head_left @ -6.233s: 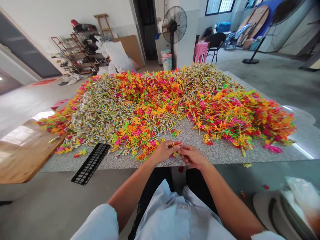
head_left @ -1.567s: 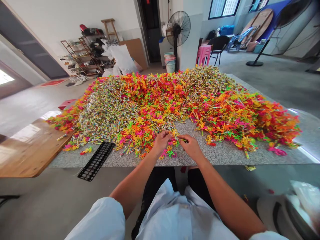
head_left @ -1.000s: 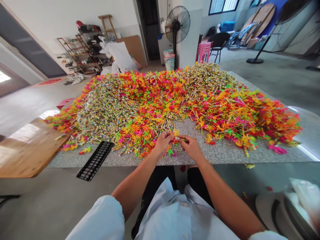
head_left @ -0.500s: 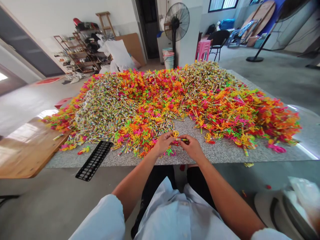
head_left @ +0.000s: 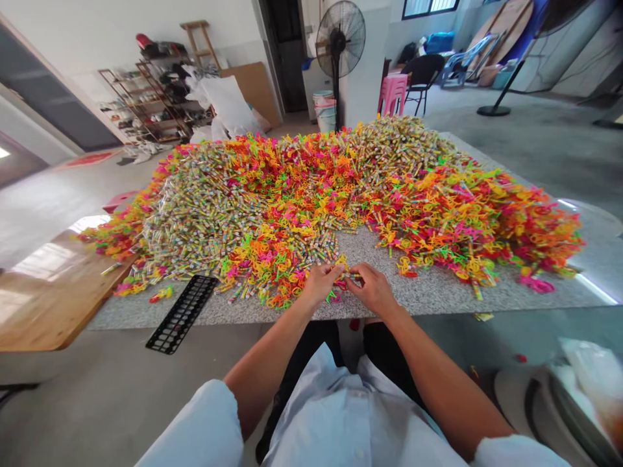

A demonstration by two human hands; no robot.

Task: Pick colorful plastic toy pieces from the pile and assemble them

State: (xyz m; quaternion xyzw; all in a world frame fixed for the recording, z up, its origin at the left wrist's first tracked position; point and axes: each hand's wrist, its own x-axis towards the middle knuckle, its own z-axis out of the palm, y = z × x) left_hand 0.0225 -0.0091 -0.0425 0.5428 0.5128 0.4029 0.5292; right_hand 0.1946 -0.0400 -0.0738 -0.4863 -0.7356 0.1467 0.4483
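Both hands meet at the bench's (head_left: 438,298) near edge — left hand (head_left: 318,284) pinching a yellow ring piece (head_left: 342,261), right hand (head_left: 374,288) gripping a small wrapped stick (head_left: 354,277) — beside the colourful heap (head_left: 311,194); a black tray (head_left: 182,313) lies left.

Worktop (head_left: 428,295) speckled grey stone, polished; neon pieces (head_left: 457,220) glossy plastic; black grid tray (head_left: 181,314) matt plastic; side table (head_left: 43,305) varnished wood, shiny.

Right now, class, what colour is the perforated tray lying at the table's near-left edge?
Black; the perforated tray shows best in the head view.
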